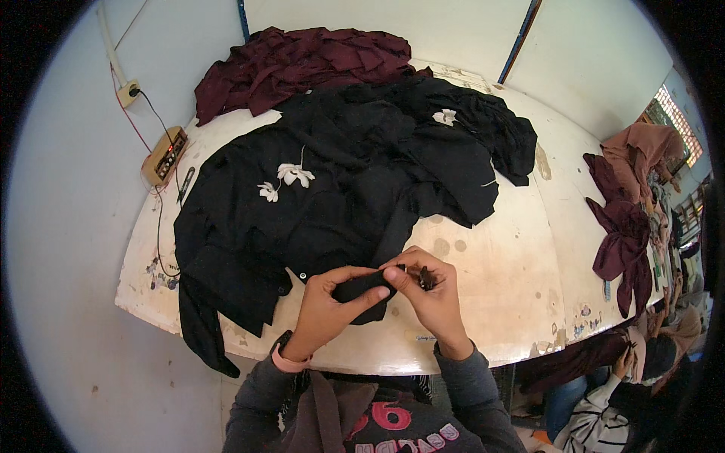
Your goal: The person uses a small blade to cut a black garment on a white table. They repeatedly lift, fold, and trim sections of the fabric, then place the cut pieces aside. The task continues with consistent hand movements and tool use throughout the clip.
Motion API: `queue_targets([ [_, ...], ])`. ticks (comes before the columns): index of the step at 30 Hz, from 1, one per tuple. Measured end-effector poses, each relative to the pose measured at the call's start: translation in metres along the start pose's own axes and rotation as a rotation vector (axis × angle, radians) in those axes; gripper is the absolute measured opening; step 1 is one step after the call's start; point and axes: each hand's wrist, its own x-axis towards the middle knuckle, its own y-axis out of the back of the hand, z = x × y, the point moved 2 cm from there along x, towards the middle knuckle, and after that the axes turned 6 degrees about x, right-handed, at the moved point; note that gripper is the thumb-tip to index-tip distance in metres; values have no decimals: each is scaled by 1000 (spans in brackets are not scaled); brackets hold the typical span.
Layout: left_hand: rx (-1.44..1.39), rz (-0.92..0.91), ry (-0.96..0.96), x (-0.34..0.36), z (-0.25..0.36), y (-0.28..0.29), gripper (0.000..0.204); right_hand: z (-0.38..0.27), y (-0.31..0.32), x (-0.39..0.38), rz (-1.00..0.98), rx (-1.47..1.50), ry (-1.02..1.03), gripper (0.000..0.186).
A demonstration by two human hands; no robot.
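Note:
A black garment (355, 174) with white flower shapes (294, 175) lies spread over the table, its near edge drawn up between my hands. My left hand (332, 298) is closed on a narrow folded part of the cloth, thumb on top. Close beside it, my right hand (427, 294) pinches the same piece between thumb and fingertips. A small dark brown and metallic tool (426, 278) sits within the curled fingers of my right hand; its exact kind is partly hidden. A small pale button (303, 276) shows on the cloth left of my hands.
Dark maroon cloth (302, 64) is heaped at the back. A beige power box (165, 156) with cords and dark thread snips (186, 183) are at the left edge. More maroon cloth (623, 226) hangs at the right. Another person (604, 415) sits at lower right.

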Motion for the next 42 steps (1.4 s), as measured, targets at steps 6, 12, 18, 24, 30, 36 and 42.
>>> queue_targets([
  [6,193,348,-124,-4,17,9,19,-13,14,2,301,-451,211,11],
  [12,422,478,-383,-2,9,7,24,-23,-8,-18,159,-667,195,24],
  [18,842,437,-559,-13,0,10,56,-33,-18,-16,136,-958,482,19],
  [24,995,418,-653,-13,1,14,73,-42,-19,-18,142,-1041,477,14],
  [30,562,406,-364,-5,4,9,38,-35,-14,-17,179,-970,470,14],
  [36,-338,227,202,-2,4,5,14,-34,-16,-14,159,-950,585,20],
  [42,-486,103,299,-7,3,4,16,-27,-17,-10,140,-1066,673,22],
])
